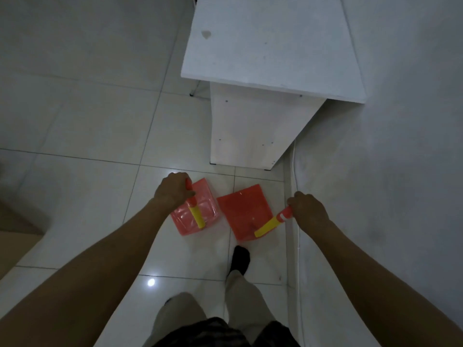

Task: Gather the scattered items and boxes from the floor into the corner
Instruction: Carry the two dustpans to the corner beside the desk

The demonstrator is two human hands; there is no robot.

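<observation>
- Left hand (172, 190): fingers curled round the red-and-yellow handle of the pink dustpan (209, 204).
- Right hand (309, 209): grips the handle of the red dustpan (244, 211), beside the right wall (400, 171).
- Both pans: side by side low over the tiled floor (87, 121), possibly resting on it, near the white surface (270, 46).

ahead: white desk (250, 126) blocks | right: wall (388, 171) | left: open floor (75, 116)
</observation>
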